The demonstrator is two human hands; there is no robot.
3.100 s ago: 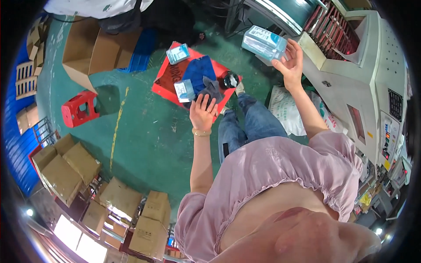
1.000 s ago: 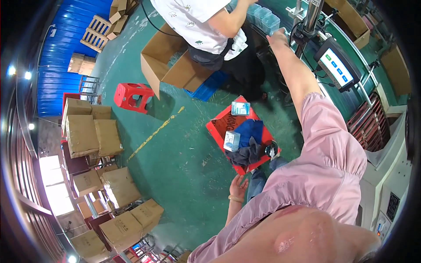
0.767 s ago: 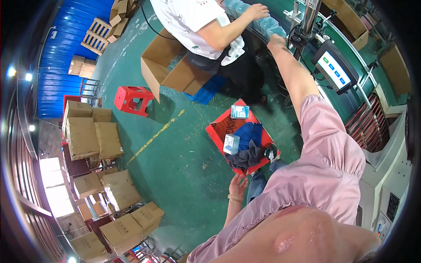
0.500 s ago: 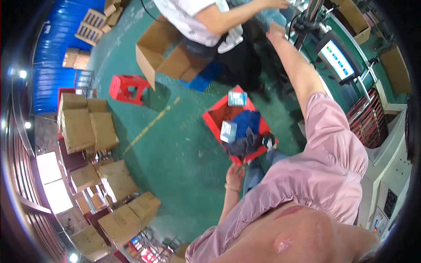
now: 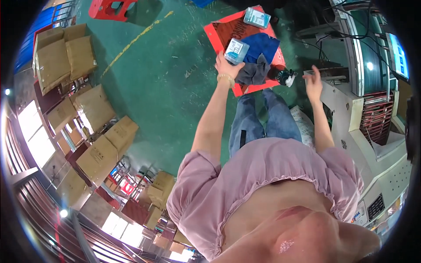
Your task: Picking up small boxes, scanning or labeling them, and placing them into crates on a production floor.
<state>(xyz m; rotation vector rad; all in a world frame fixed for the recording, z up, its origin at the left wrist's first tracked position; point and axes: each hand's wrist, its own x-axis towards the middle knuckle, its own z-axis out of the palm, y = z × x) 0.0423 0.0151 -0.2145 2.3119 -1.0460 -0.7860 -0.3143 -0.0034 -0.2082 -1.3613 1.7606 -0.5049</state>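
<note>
A view from a camera worn on the head, looking down the front of a person in a pink top and blue jeans who stands on a green floor. At the far left, flat brown cardboard boxes (image 5: 66,55) lie in stacks along the edge of the floor, and more boxes trail down toward the lower left. A red plastic stool (image 5: 112,8) sits at the top edge, with a yellow line painted on the floor beside it. Near the middle, the person's left hand (image 5: 228,70) reaches forward and grips the lower end of a small clear-wrapped packet (image 5: 237,45), fingers curled around it. The packet is over the near corner of a red tray (image 5: 223,35) on the floor. On the tray lie a blue cloth (image 5: 263,46), a grey cloth (image 5: 256,72) and a second wrapped packet (image 5: 256,17) at its far end. To the right, the right hand (image 5: 313,81) is raised with fingers loosely spread, holding nothing, just beside a pale machine (image 5: 351,114) with a lit screen (image 5: 399,52) at the far right.
</note>
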